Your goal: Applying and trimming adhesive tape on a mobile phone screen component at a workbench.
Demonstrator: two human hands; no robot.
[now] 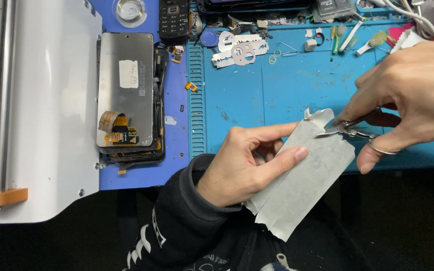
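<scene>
My left hand [249,160] pinches a grey-white translucent sheet [305,183], thumb on top and fingers beneath, holding it over the blue work mat's front edge. My right hand [410,95] grips small metal scissors [350,129], a finger through one ring. The blades bite into the sheet's upper right edge, where a small corner flap curls up. A dark sleeve covers my left wrist.
A blue work mat [277,85] carries metal blades, rubber rings, small brushes and loose parts along its back. To the left lies a stack of phone screens [126,95] with orange flex cables on a blue pad, beside a white machine [36,110]. A keypad phone [173,17] lies at the top.
</scene>
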